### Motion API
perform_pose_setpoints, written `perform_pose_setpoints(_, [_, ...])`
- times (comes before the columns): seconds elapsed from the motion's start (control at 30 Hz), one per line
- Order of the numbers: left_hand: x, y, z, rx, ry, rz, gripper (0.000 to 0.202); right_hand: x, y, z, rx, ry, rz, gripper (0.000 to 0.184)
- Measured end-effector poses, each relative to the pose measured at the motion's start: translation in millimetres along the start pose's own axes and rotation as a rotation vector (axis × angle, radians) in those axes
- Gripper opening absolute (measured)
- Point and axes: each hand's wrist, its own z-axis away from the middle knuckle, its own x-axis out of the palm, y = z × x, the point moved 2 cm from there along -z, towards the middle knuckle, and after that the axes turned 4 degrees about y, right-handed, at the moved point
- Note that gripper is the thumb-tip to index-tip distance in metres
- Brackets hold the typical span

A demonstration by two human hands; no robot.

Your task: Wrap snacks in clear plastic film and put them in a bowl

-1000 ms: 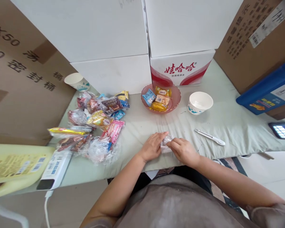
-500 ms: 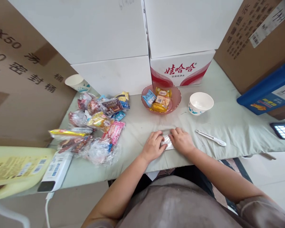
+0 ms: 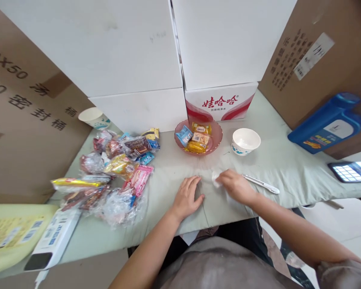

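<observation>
My left hand (image 3: 186,197) rests on the green cloth with its fingers stretched out and the thumb apart, holding nothing. My right hand (image 3: 237,187) is closed on a small whitish, partly see-through crumpled wrapper (image 3: 215,179), which pokes out past the fingertips; most of it is hidden by the hand. Just right of that hand lies a white utility knife (image 3: 261,184). Beyond both hands stands a pink glass bowl (image 3: 218,142) with several wrapped snacks (image 3: 200,138) in it. A white paper bowl (image 3: 246,141) sits to its right.
A pile of packaged snacks (image 3: 120,164) covers the left of the table, beside a power strip (image 3: 55,237) and a yellow jug (image 3: 15,233). White boxes (image 3: 138,112) line the back. At right are a blue bottle (image 3: 327,124) and a phone (image 3: 351,171).
Both hands were on a flat, shiny white wrapper. My left hand has let go and lies flat; my right hand has moved right with the wrapper, now crumpled. The view has shifted slightly.
</observation>
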Motion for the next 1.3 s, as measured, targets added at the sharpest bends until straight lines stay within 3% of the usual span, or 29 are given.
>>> perform_pose_setpoints(0.07, [2.6, -1.1, -0.2, -0.003, -0.012, -0.011, 0.052, -37.1, 34.7, -17.1, 0.179, 0.242, 0.124, 0.026])
perform_pose_setpoints(0.13, [4.5, 0.0, -1.6, -0.005, -0.031, -0.028, 0.049, -66.9, 70.3, -38.8, 0.427, 0.257, 0.288, 0.026])
perform_pose_setpoints(0.17, [4.8, 1.3, -2.4, -0.008, -0.039, -0.038, 0.048, -75.3, 87.3, -50.3, 0.561, 0.148, 0.343, 0.028])
perform_pose_setpoints(0.23, [4.1, 4.7, -3.8, -0.014, -0.061, -0.06, 0.047, -75.9, 116.7, -70.2, 0.77, -0.278, 0.324, 0.028])
perform_pose_setpoints(0.33, [2.3, 8.6, -4.9, -0.023, -0.098, -0.09, 0.045, -55.8, 142.7, -91.0, 0.799, -0.635, 0.199, 0.019])
perform_pose_setpoints(0.47, [3.8, 8.0, -7.0, -0.033, -0.103, -0.09, 0.039, -28.1, 157.0, -100.7, 0.761, -0.759, 0.129, 0.014])
perform_pose_setpoints(0.57, [0.6, 10.5, -7.4, -0.021, -0.062, -0.048, 0.028, -28.5, 157.5, -102.5, 0.74, -0.781, 0.101, 0.013])
perform_pose_setpoints(0.67, [-24.8, 18.5, -0.4, 0.003, 0.047, -0.003, 0.022, -50.7, 152.6, -98.1, 0.731, -0.712, 0.115, 0.02])
perform_pose_setpoints(0.73, [-57.3, 20.4, 12.1, -0.017, 0.155, -0.057, 0.021, -73.8, 147.1, -84.2, 0.712, -0.507, 0.153, 0.029])
perform_pose_setpoints(0.77, [-76.6, 18.2, 21.1, -0.047, 0.213, -0.116, 0.021, -86.0, 143.4, -72.2, 0.692, -0.333, 0.172, 0.036])
perform_pose_setpoints(0.83, [-117.1, 5.7, 44.6, -0.162, 0.371, -0.277, 0.021, -104.2, 133.8, -37.0, 0.616, -0.029, 0.167, 0.047])
perform_pose_setpoints(0.93, [-165.2, -28.3, 87.8, -0.416, 0.596, -0.514, 0.028, -102.0, 120.8, 30.3, 0.588, 0.052, 0.111, 0.064])
perform_pose_setpoints(0.97, [-174.3, -40.8, 100.7, -0.494, 0.598, -0.54, 0.034, -95.0, 116.6, 51.0, 0.55, 0.064, 0.093, 0.063])
perform_pose_setpoints(1.07, [-181.6, -69.0, 123.4, -0.597, 0.402, -0.497, 0.055, -66.3, 104.4, 97.3, 0.426, 0.134, 0.106, 0.051])
perform_pose_setpoints(1.13, [-178.0, -75.0, 123.6, -0.606, 0.305, -0.49, 0.063, -48.3, 94.9, 113.4, 0.392, 0.159, 0.163, 0.042])
perform_pose_setpoints(1.3, [-166.5, -54.3, 89.7, -0.511, 0.364, -0.411, 0.056, -30.4, 67.2, 118.9, 0.438, 0.186, 0.307, 0.025])
